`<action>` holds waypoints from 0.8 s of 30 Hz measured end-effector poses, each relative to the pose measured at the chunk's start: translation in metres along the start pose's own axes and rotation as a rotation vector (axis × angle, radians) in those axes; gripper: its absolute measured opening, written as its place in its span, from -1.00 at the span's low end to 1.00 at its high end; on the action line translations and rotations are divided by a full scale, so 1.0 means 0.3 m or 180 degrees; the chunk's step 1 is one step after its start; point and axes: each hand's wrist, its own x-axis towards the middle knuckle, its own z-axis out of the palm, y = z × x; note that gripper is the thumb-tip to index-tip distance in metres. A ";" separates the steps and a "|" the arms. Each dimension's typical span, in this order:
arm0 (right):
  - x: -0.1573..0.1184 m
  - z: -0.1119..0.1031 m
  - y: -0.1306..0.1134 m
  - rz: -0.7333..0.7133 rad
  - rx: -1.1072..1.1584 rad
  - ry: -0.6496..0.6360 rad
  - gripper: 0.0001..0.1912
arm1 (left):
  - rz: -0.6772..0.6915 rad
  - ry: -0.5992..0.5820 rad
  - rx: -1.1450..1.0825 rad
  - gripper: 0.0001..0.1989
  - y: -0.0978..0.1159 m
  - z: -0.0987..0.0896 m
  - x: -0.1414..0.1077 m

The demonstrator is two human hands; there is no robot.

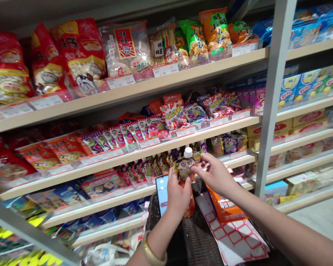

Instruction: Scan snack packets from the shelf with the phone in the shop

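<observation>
our left grip (180, 195) and right grip (216, 174), both closed on the pouch (183, 167), it between them, white cap (188, 152) uppermost

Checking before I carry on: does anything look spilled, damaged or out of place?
Nothing stands out; no spill or damage shows. The left hand and right hand hold the pouch upright, its white cap on.
</observation>
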 end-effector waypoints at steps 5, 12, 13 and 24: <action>0.059 -0.151 0.123 0.0404 0.0515 -0.0496 -0.89 | 0.0107 -0.0884 -0.0084 -0.77 0.049 0.120 0.060; 0.142 -0.250 0.356 0.0226 -0.0062 0.0345 -0.83 | -0.0039 -0.1287 0.0310 -0.56 0.039 0.347 0.197; 0.155 -0.252 0.386 0.0263 -0.0094 0.0372 -0.82 | -0.0147 -0.1305 0.0465 -0.58 0.037 0.374 0.211; 0.314 -0.210 0.568 0.0718 -0.0591 -0.0089 -0.75 | -0.0692 -0.1939 0.1212 -0.71 -0.012 0.493 0.296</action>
